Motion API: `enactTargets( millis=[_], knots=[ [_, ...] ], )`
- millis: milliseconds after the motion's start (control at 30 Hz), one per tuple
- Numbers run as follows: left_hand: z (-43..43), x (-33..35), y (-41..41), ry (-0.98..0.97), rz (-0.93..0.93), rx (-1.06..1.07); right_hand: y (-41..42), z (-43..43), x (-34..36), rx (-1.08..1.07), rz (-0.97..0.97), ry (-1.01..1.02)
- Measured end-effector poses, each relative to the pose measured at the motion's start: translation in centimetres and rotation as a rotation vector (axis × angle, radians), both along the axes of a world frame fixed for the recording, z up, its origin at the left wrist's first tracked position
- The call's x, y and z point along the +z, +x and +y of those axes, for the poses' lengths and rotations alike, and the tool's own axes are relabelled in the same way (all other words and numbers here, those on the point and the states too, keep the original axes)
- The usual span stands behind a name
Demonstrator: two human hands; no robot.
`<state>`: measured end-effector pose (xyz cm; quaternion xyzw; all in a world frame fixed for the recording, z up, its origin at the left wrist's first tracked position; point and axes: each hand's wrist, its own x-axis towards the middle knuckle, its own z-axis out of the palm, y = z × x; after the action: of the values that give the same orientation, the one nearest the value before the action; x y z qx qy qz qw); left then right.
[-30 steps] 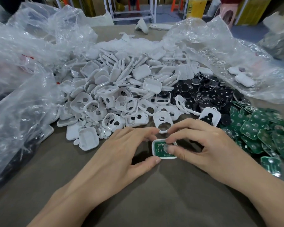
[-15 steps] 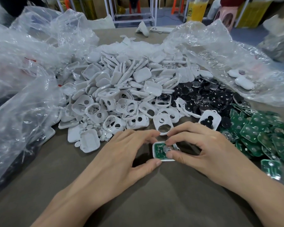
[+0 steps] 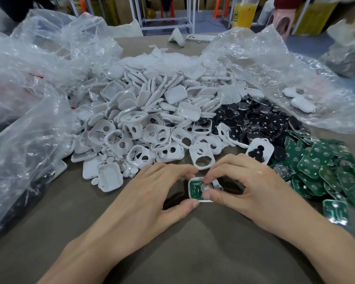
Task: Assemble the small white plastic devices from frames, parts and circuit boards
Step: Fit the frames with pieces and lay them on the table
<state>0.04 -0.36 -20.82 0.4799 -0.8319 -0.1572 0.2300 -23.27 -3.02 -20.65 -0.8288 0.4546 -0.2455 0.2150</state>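
Observation:
A small white device shell [image 3: 195,189] with a green circuit board seated in it lies on the brown table in front of me. My left hand [image 3: 152,193] grips its left side between thumb and fingertips. My right hand [image 3: 246,187] pinches its right side, thumb and forefinger on a round silver part on the board. Behind the hands lies a big heap of white frames and covers [image 3: 152,119]. Black round parts [image 3: 258,124] lie to its right, and green circuit boards [image 3: 324,169] at the far right.
Crumpled clear plastic bags lie at the left [image 3: 23,124] and at the back right [image 3: 295,78]. One loose circuit board [image 3: 335,212] lies near my right forearm. Two finished white devices [image 3: 297,99] rest on the right bag. The brown table [image 3: 193,253] shows near me.
Both hands stay on the device; the right fingers have shifted slightly on the silver part. The view has tilted a little.

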Motion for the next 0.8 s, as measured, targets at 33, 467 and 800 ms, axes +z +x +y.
enactTargets(
  millis=[33, 467, 800],
  knots=[
    [0.01, 0.0, 0.0, -0.003, 0.002, 0.0, -0.01, 0.0, -0.02, 0.0, 0.004, 0.001],
    [-0.11, 0.35, 0.09, -0.034, -0.057, -0.05, -0.44, 0.17, 0.06, 0.022, 0.059, 0.029],
    [-0.05, 0.27, -0.01, -0.073, -0.113, -0.06, -0.34, 0.07, 0.04, -0.006, 0.031, 0.071]
  ],
)
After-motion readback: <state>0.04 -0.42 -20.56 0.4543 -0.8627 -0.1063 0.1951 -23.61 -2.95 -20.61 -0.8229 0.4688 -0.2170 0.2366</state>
